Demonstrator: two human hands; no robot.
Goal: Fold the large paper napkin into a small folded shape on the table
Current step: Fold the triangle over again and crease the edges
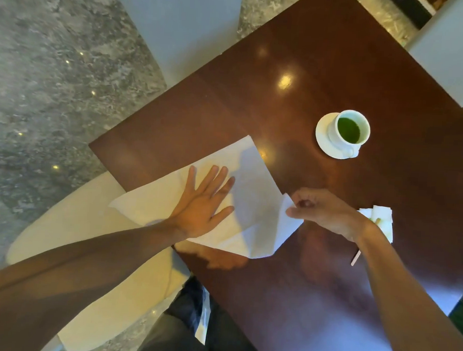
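Observation:
A large white paper napkin point(253, 187) lies spread on the dark brown table point(296, 72), near its left corner, with part of it hanging past the table edge. My left hand point(205, 200) lies flat on the napkin's middle, fingers spread, pressing it down. My right hand point(321, 208) pinches the napkin's right corner between thumb and fingers and holds it lifted a little off the table, so that corner is turned up and over.
A white cup of green drink point(350, 130) stands on a saucer point(322, 142) at the right. A smaller crumpled napkin point(382, 219) and a thin stick point(355, 257) lie behind my right wrist. Pale chairs point(71, 229) stand around the table on a grey stone floor.

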